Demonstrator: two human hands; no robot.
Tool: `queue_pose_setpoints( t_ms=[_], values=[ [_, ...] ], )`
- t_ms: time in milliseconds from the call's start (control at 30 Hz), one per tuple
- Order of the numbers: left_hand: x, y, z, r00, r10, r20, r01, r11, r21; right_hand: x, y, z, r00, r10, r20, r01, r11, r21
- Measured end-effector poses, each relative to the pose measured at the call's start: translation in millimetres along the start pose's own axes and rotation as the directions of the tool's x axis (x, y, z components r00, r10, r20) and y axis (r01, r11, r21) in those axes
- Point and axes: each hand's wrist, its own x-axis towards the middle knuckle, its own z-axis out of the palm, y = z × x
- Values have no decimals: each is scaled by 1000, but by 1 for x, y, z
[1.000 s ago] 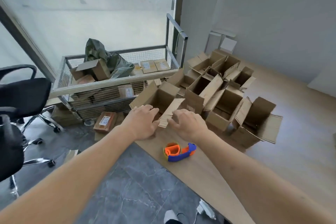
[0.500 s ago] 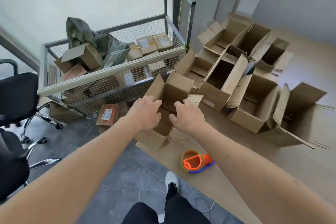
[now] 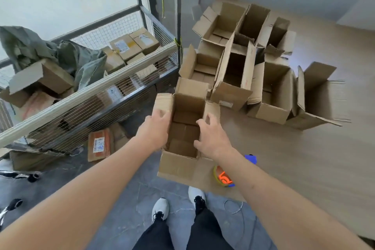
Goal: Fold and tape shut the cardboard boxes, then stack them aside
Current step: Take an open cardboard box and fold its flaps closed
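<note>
Head view: open cardboard box [image 3: 183, 126] stood at the near edge of the wooden platform [image 3: 304, 158], top flaps up, w/ both hands at its rim. Left hand [image 3: 155, 132] gripped the box's left wall, fingers curled over the edge beside the left flap. Right hand [image 3: 212, 138] held the right wall, thumb pointing into the opening, fingers together and curled over the right flap; fingertips themselves hidden behind the hand, so exact contact can't be told. Box interior showed folded bottom flaps, nothing else visible inside.

Tape dispenser [image 3: 224, 176], orange and blue w/ a yellowish roll, lay on the platform just right of the box, partly hidden under the right forearm. Cluster of other open boxes [image 3: 239, 71] sat farther back and to the right on the same platform, flaps up, touching one another. Wire-mesh cart [image 3: 97, 95] stood left of the box, holding sealed labelled parcels [image 3: 129, 46] and a crumpled grey-green bag [image 3: 67, 57]. One flat parcel w/ a label [image 3: 99, 145] lay on the dark tiled floor near the cart's base. White sneakers [image 3: 160, 208] and dark trousers showed at the bottom edge, standing on the tiles just short of the platform.
</note>
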Motion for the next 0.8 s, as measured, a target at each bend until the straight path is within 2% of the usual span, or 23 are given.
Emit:
queue_pose_setpoints(
  t_ms=[133, 167, 300, 400, 467, 567, 667, 800],
  values=[
    [-3, -7, 13, 999, 48, -9, -49, 991, -122, -21, -14, 28, 956, 91, -279, -141, 976, -164],
    [-5, -7, 13, 998, 59, -14, -60, 988, -140, -25, -17, 33, 947, 129, -296, -181, 971, -157],
    [-12, -9, 15, 996, 83, 14, -80, 985, -150, -37, -23, 44, 941, 279, -194, -281, 960, 16],
    [-18, -9, 18, 996, 38, 75, -27, 989, -143, -34, -23, 50, 949, 281, -140, -268, 957, 107],
    [-18, -11, 17, 998, 13, 61, -5, 991, -131, -27, -20, 51, 947, 287, -146, -266, 953, 146],
    [-14, -14, 9, 997, -59, -55, 50, 988, -148, -16, -12, 48, 945, 273, -179, -239, 952, 190],
    [-2, -24, 1, 974, -142, -178, 121, 985, -127, -7, -2, 44, 962, 182, -201, -146, 973, 181],
    [17, -35, -3, 965, -145, -218, 147, 989, -5, -5, 14, 47, 970, 55, -237, -17, 987, 161]
  ],
)
